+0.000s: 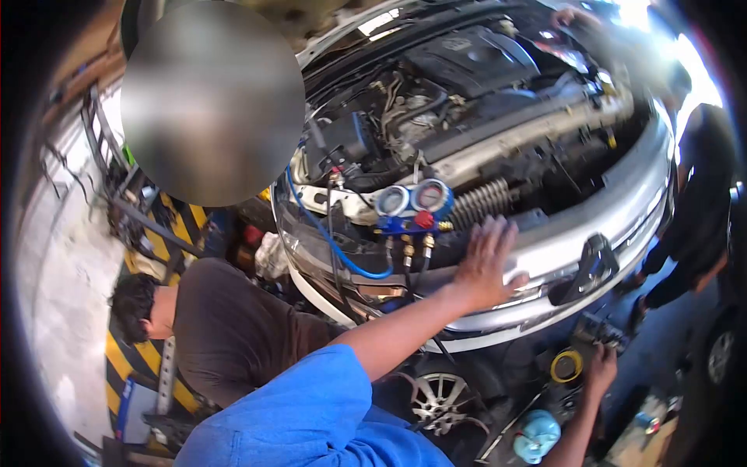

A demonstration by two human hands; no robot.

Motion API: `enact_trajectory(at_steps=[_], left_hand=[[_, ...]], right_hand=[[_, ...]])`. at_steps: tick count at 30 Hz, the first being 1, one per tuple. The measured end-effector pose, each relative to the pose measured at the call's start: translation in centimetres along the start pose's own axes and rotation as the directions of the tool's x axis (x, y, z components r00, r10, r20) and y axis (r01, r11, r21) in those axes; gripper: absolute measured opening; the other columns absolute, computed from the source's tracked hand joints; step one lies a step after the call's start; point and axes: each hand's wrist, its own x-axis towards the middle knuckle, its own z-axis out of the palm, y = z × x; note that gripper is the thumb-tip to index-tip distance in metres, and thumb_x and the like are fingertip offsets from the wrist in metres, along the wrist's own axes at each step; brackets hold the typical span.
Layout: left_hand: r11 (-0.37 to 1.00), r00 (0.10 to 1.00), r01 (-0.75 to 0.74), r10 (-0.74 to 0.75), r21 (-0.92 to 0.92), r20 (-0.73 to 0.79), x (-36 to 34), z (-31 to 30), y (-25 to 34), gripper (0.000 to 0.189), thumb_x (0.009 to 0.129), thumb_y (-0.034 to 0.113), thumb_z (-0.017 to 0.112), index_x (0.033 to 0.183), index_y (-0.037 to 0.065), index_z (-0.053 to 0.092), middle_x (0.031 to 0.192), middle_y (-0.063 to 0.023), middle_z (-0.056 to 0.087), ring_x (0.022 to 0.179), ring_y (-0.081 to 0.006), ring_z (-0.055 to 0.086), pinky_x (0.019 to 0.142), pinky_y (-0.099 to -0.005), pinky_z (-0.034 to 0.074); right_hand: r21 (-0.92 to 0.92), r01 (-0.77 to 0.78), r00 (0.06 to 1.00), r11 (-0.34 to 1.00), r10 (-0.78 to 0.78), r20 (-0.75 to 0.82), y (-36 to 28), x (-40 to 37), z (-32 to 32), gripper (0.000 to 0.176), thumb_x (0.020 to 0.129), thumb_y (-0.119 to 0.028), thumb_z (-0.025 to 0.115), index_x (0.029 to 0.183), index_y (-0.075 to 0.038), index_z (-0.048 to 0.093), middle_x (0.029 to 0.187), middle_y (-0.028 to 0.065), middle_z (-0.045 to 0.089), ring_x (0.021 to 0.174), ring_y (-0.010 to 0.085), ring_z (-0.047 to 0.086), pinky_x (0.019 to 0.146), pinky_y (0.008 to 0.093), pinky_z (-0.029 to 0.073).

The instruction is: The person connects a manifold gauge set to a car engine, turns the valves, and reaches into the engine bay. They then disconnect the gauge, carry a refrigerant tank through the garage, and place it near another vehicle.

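My left hand [489,266], at the end of a blue sleeve, is open with fingers stretched out over the silver front edge of the car [622,191]. Just left of it a manifold gauge set [416,222] with two round dials and a red knob sits at the front of the engine bay. A blue hose [334,247] and dark hoses run from it. Lower right, my right hand [601,370] is closed at the near end of a dark, boxy metal part [601,330], held low beside the bumper. Its finger details are small and blurred.
A person in a dark shirt [241,331] bends down at the left. Others stand at the car's far side and right [704,179]. On the floor are a yellow coil [566,365], a light-blue container [537,436] and an alloy wheel [440,403]. Metal racks [117,194] stand left.
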Motion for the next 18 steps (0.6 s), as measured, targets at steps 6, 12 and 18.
enact_trajectory(at_steps=[6, 12, 18], left_hand=[[0.86, 0.969, -0.227, 0.246, -0.457, -0.018, -7.4, -16.1, -4.2, 0.037, 0.081, 0.028, 0.074, 0.112, 0.009, 0.071, 0.119, -0.0137, 0.065, 0.114, -0.0322, 0.061, 0.102, -0.047, 0.048], [0.964, 0.923, 0.134, -0.205, -0.228, -0.325, -8.8, -24.0, -20.2, 0.031, 0.083, 0.024, 0.073, 0.107, 0.005, 0.069, 0.105, -0.0124, 0.066, 0.098, -0.0342, 0.063, 0.087, -0.0439, 0.051], [0.983, 0.979, 0.009, 0.028, -0.183, 0.2, -5.4, -20.4, -20.8, 0.052, 0.089, 0.033, 0.068, 0.132, 0.008, 0.056, 0.114, -0.0159, 0.064, 0.108, -0.0353, 0.064, 0.088, -0.0463, 0.055]], right_hand=[[0.197, 0.459, 0.849, 0.866, -0.493, 0.191, -36.2, -3.9, 5.8, 0.032, 0.092, -0.024, 0.07, 0.109, 0.002, 0.06, 0.081, 0.0234, 0.069, 0.074, 0.0431, 0.067, 0.068, 0.0506, 0.051], [-0.163, 0.61, 0.744, 0.775, -0.491, 0.453, -49.7, -7.4, 11.4, 0.046, 0.096, -0.042, 0.061, 0.112, 0.0, 0.049, 0.088, 0.0282, 0.07, 0.086, 0.0484, 0.067, 0.076, 0.0567, 0.053], [-0.295, 0.56, 0.758, 0.774, -0.334, 0.561, -50.4, -6.3, 12.3, 0.043, 0.092, -0.031, 0.063, 0.119, 0.001, 0.052, 0.1, 0.03, 0.069, 0.097, 0.0472, 0.067, 0.084, 0.0556, 0.052]])
